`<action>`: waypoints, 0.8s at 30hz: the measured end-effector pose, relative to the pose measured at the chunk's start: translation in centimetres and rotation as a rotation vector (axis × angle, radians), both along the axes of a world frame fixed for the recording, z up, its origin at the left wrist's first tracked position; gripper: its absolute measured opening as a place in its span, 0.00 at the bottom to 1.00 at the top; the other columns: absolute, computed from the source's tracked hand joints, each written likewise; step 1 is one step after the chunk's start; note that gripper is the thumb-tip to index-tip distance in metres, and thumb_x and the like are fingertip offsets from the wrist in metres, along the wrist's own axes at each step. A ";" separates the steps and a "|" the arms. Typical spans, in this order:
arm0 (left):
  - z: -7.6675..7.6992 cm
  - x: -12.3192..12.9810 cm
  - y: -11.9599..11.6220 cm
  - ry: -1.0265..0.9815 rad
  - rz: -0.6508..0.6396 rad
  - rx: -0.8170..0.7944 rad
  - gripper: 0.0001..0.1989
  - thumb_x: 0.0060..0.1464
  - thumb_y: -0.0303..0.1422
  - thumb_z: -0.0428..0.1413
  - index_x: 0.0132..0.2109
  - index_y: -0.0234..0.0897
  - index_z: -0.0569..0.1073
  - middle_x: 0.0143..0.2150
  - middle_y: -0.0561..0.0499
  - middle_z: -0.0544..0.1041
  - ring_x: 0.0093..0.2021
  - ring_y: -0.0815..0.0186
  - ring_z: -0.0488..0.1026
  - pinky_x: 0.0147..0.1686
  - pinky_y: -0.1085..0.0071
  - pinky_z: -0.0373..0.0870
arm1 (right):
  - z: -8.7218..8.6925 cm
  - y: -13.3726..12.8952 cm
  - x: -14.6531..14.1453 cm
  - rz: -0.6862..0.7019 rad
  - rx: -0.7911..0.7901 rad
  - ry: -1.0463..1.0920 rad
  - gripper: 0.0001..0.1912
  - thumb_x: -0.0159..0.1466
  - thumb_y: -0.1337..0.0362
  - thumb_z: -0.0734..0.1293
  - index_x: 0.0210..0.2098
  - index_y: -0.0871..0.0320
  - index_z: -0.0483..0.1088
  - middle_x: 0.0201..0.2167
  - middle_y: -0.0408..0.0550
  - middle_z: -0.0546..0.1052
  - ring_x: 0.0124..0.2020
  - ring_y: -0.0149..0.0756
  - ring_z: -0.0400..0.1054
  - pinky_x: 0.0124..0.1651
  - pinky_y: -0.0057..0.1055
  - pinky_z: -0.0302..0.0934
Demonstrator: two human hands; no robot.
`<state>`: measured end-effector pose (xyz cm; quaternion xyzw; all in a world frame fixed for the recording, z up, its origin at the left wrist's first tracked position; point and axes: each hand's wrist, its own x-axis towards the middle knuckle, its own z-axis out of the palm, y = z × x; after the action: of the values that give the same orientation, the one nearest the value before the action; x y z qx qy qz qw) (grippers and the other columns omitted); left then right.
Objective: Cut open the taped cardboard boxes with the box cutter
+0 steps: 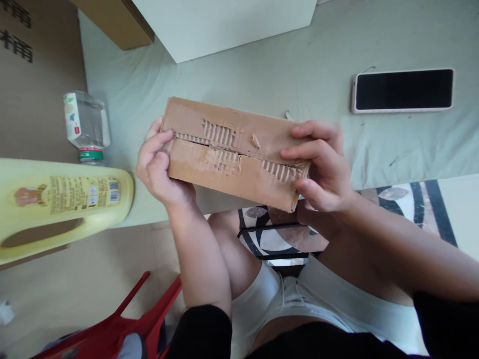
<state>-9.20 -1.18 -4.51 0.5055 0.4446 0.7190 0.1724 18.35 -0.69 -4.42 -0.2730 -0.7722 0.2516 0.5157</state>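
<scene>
A brown cardboard box (228, 149) is held up in both hands above the table's near edge, tilted with its right end lower. Its facing side has a seam along the middle, and torn paper bares the corrugated layer in several patches. My left hand (159, 169) grips the left end, fingers closed around it. At the right end, my right hand (324, 167) is closed on the box, with two fingertips on the facing side and the thumb at the lower corner. The box's underside is hidden.
A phone (404, 90) lies at the right on the pale green tablecloth (329, 60). To the left are a clear bottle (90, 124) and a yellow jug (67, 199). A white box (232, 25) and large cartons (41, 85) stand behind. A red chair (149, 314) is at lower left.
</scene>
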 end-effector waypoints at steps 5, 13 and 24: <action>0.0 0.1 -0.4 0.003 0.023 -0.043 0.20 0.47 0.29 0.49 0.41 0.34 0.83 0.50 0.50 0.83 0.57 0.62 0.75 0.62 0.59 0.65 | -0.2 0.3 0.0 -0.009 0.012 -0.007 0.19 0.67 0.47 0.61 0.49 0.52 0.70 0.52 0.50 0.68 0.56 0.44 0.66 0.62 0.52 0.65; 0.2 1.2 -0.9 0.090 0.074 0.041 0.18 0.47 0.26 0.49 0.39 0.32 0.82 0.45 0.46 0.81 0.51 0.63 0.75 0.57 0.63 0.66 | -0.1 0.3 0.3 -0.028 -0.066 0.040 0.16 0.65 0.49 0.62 0.44 0.52 0.69 0.50 0.50 0.68 0.55 0.46 0.66 0.66 0.57 0.60; 0.8 2.0 -0.5 -0.016 -0.013 -0.068 0.23 0.47 0.27 0.46 0.42 0.34 0.84 0.50 0.47 0.82 0.58 0.56 0.74 0.62 0.57 0.64 | 0.2 0.1 0.4 -0.026 -0.108 0.028 0.15 0.64 0.50 0.62 0.43 0.52 0.70 0.51 0.49 0.69 0.56 0.46 0.66 0.66 0.54 0.60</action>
<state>-7.20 -1.72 -3.76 0.4966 0.4640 0.7065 0.1976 18.76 -0.58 -4.19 -0.3070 -0.7465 0.2899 0.5142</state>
